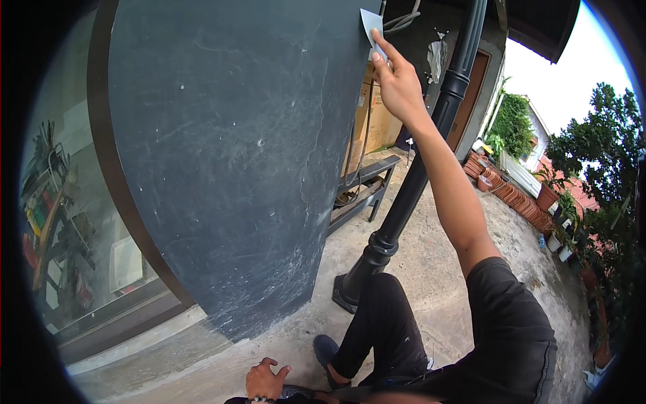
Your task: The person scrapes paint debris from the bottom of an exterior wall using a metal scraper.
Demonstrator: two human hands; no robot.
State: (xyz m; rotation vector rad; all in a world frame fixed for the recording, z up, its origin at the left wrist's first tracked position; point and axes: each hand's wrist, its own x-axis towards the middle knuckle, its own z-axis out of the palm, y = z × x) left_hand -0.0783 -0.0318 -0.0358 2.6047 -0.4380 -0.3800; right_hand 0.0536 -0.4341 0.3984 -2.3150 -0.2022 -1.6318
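My right hand is raised at arm's length and pinches a small pale-grey sheet between thumb and fingers. The sheet is slightly bent and lies at the upper right edge of a dark grey painted wall; whether it touches the wall is hard to tell. Scuffs, pale specks and a long vertical crack mark the paint, with heavier whitish scratches near the wall's foot. At the bottom, my left hand hangs low over my leg, holding nothing, fingers loosely curled and thumb apart. A beaded bracelet circles its wrist.
Close to my right arm stands a black metal post on a flanged base. Behind the wall are cardboard boxes and a low dark bench. A brown-framed window borders the wall's left. Stacked terracotta tiles and potted plants line the right.
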